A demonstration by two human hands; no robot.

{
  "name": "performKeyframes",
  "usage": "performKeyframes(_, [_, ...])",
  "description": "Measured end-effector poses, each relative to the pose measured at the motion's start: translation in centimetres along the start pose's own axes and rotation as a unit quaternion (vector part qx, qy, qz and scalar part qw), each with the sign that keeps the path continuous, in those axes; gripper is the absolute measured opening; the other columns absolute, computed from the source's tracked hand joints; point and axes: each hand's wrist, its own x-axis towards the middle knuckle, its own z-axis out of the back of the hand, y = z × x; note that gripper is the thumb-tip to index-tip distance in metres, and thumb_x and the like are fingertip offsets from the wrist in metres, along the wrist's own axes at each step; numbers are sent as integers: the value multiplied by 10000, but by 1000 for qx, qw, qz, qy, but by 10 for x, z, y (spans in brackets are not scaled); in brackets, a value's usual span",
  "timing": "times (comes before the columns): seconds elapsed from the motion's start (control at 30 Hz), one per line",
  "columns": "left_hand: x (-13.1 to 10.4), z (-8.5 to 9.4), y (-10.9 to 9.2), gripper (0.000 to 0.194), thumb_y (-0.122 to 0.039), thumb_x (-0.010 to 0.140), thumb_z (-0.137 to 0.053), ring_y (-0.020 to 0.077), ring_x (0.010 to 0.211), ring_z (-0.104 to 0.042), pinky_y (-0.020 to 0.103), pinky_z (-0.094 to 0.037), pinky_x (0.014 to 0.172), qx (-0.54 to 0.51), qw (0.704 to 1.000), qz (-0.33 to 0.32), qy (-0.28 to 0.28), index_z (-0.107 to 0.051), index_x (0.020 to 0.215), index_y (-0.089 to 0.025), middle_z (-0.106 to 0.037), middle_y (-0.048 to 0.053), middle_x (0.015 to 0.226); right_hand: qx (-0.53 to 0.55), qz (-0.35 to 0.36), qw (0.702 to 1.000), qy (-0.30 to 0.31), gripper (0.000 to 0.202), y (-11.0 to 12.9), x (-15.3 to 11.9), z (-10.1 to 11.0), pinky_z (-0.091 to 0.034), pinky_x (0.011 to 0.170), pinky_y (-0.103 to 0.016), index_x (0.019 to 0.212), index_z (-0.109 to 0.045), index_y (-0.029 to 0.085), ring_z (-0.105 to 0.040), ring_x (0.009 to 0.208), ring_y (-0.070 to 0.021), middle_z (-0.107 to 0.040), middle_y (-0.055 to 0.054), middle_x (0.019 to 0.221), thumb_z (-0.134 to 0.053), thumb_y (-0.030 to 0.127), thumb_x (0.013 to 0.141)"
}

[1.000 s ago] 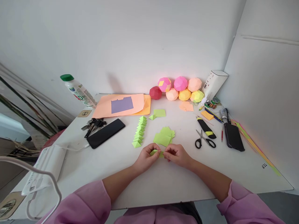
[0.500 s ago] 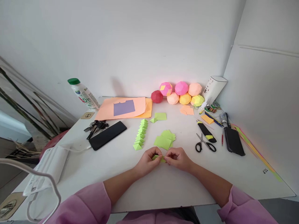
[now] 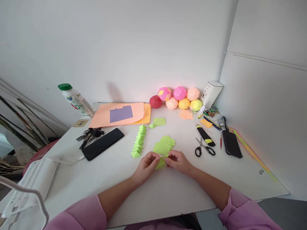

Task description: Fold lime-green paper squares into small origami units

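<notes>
A small green piece of paper (image 3: 160, 163) is pinched between my two hands, low over the near part of the table. My left hand (image 3: 147, 164) grips its left side with thumb and forefinger. On its right side my right hand (image 3: 177, 162) does the same. Just beyond my fingers lies a loose pile of green paper pieces (image 3: 163, 145). Left of the pile, folded green paper units (image 3: 139, 140) stand nested in a row. One more folded unit (image 3: 152, 126) sits beside a flat green sheet (image 3: 159, 121).
Paper balls (image 3: 179, 93) are stacked against the wall. Scissors (image 3: 203, 148), a box cutter (image 3: 205, 135) and a black phone (image 3: 232, 144) lie to the right. At left are a dark phone (image 3: 103, 144), keys (image 3: 90, 135), a bottle (image 3: 78, 101) and orange sheets (image 3: 103, 115).
The green paper between my hands now shows more of its face, and my hands are slightly farther apart. The whole view has shifted, so the table's contents appear farther left.
</notes>
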Motion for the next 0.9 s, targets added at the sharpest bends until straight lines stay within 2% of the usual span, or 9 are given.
performKeyframes(0.13, [0,1,-4,303,-440,843,-494,132,728,-490,267,-396,697,-14,999,-4,50,-509,727,-160,-551,12,775,-6,0,1000,-2,243,2,-1,0,-355,495,-215,700,-498,165,-458,536,-92,-519,20,617,-613,365,775])
performKeyframes(0.3, [0,-1,-6,253,-385,792,-597,133,767,-491,268,-391,706,-28,996,-4,89,-498,724,-162,-532,19,838,-28,14,999,-9,237,0,1,0,-281,458,-206,705,-517,160,-344,504,-72,-445,40,593,-620,364,768])
performKeyframes(0.47, [-1,-3,-4,246,-343,750,-659,130,774,-481,272,-393,708,-45,995,-10,83,-483,808,-182,-499,5,822,-20,18,1000,-11,254,-2,2,0,-291,481,-215,701,-523,158,-343,516,-77,-441,38,597,-626,383,762])
performKeyframes(0.67, [-1,0,0,237,-358,779,-625,113,710,-444,237,-378,641,-19,998,-18,60,-465,823,-189,-462,-8,775,-14,0,1000,1,268,3,1,1,-268,477,-216,712,-512,159,-320,515,-76,-411,44,592,-610,401,770])
performKeyframes(0.8, [0,3,1,177,-350,828,-559,144,815,-476,267,-397,722,-3,997,-38,62,-527,904,-194,-508,20,849,-12,-1,999,41,277,3,1,2,-236,466,-215,687,-498,159,-283,510,-73,-350,57,572,-612,399,765])
performKeyframes(0.9, [1,5,1,195,-332,841,-539,169,893,-481,291,-408,770,8,996,-49,73,-566,987,-207,-510,42,935,-16,12,999,45,310,3,2,2,-233,473,-219,631,-468,160,-279,520,-73,-335,55,580,-632,398,742])
